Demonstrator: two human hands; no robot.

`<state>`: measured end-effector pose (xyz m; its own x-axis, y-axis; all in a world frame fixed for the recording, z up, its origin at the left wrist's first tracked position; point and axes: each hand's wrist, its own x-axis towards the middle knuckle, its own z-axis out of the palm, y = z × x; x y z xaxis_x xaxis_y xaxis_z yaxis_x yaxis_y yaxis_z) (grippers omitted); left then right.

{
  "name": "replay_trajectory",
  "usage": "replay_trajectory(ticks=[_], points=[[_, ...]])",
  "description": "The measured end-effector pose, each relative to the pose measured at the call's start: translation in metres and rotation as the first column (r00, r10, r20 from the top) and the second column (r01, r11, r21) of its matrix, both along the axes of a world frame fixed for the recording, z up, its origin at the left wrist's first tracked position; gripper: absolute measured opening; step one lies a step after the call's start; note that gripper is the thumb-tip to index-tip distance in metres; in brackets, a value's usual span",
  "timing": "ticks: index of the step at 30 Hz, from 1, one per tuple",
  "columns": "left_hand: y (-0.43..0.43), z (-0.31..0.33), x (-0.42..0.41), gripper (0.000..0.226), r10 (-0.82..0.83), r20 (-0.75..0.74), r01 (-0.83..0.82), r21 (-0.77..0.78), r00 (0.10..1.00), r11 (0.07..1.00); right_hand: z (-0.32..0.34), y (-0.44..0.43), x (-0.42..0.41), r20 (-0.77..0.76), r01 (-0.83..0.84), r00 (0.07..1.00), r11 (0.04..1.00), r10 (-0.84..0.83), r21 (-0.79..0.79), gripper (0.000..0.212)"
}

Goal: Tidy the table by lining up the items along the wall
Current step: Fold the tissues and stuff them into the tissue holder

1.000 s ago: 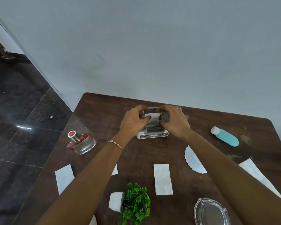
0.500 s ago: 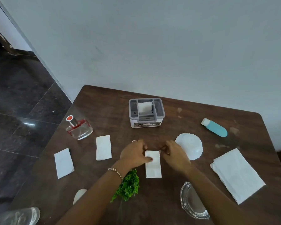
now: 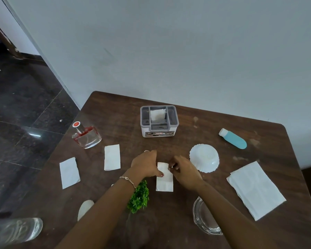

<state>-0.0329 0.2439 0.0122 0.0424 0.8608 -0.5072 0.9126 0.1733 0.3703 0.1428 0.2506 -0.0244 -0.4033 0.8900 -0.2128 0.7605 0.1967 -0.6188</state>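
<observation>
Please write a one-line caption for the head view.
Both hands, left and right, pinch a folded napkin on a cluttered table.

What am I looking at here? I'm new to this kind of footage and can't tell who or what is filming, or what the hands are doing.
There is no machine: a person wears a camera on the head, looking forward and down, so you see their own two arms. The brown table stands against a pale wall. Both hands meet on a small folded white tissue lying mid-table; the left hand pinches its left edge and the right hand its top right corner. Whether the grip has lifted it I cannot tell. Near the wall stands a grey-and-white tissue holder with a tissue in it. Also there: a perfume bottle, a blue bottle lying down, a white scalloped bowl, two more folded tissues, a bigger napkin stack, a small green plant and a glass dish.
</observation>
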Motion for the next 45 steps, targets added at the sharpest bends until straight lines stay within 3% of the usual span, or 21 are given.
replay_trajectory(ticks=[4, 12, 15, 17, 19, 22, 24, 29, 32, 36, 40, 45], points=[[0.001, -0.001, -0.004, 0.064, 0.056, 0.056, -0.055, -0.020, 0.997, 0.998, 0.009, 0.004, 0.007, -0.030, -0.001, 1.000, 1.000, 0.001, -0.007, 0.007], [-0.009, -0.010, 0.012, 0.054, 0.056, -0.052, -0.051, 0.098, 0.997, 0.994, 0.005, 0.002, 0.001, 0.024, -0.028, 0.999, 0.999, 0.029, -0.043, 0.022], [-0.006, -0.008, 0.011, 0.062, 0.048, -0.053, -0.043, 0.083, 0.997, 0.996, 0.004, 0.004, -0.002, -0.010, -0.034, 0.999, 0.999, 0.034, -0.032, 0.021], [-0.002, -0.006, 0.006, 0.065, 0.077, 0.028, -0.078, 0.050, 0.997, 0.996, 0.008, 0.009, -0.001, -0.030, -0.033, 0.999, 0.999, 0.032, -0.023, 0.016], [0.001, -0.003, -0.002, 0.062, 0.143, 0.214, -0.142, -0.022, 0.966, 0.990, 0.019, 0.016, 0.001, -0.053, -0.034, 0.998, 0.998, 0.032, -0.047, 0.011], [0.005, 0.006, -0.009, 0.045, 0.177, 0.387, -0.155, -0.089, 0.905, 0.984, 0.044, 0.028, 0.003, -0.161, -0.037, 0.987, 0.995, 0.022, -0.091, 0.012], [0.011, 0.011, -0.012, 0.035, 0.207, 0.442, -0.213, -0.038, 0.873, 0.976, 0.061, 0.038, 0.002, -0.228, -0.019, 0.974, 0.996, 0.000, -0.084, 0.016], [0.037, 0.043, -0.018, 0.035, 0.239, 0.526, -0.340, 0.102, 0.816, 0.935, 0.098, 0.064, -0.001, -0.368, 0.033, 0.926, 0.990, -0.081, -0.135, 0.028], [0.058, 0.067, -0.022, 0.032, 0.233, 0.523, -0.373, 0.180, 0.820, 0.910, 0.107, 0.085, -0.007, -0.256, 0.020, 0.966, 0.999, -0.030, -0.040, 0.032], [0.079, 0.080, -0.028, 0.029, 0.225, 0.448, -0.381, 0.297, 0.865, 0.876, 0.110, 0.102, -0.023, -0.181, 0.027, 0.983, 0.993, -0.005, 0.117, 0.021], [0.092, 0.078, -0.035, 0.024, 0.260, 0.384, -0.395, 0.330, 0.886, 0.857, 0.106, 0.109, -0.033, -0.079, 0.013, 0.997, 0.978, 0.004, 0.208, 0.015], [0.101, 0.071, -0.043, 0.031, 0.297, 0.347, -0.412, 0.331, 0.890, 0.849, 0.095, 0.119, -0.042, -0.059, 0.035, 0.998, 0.965, -0.021, 0.259, 0.022]])
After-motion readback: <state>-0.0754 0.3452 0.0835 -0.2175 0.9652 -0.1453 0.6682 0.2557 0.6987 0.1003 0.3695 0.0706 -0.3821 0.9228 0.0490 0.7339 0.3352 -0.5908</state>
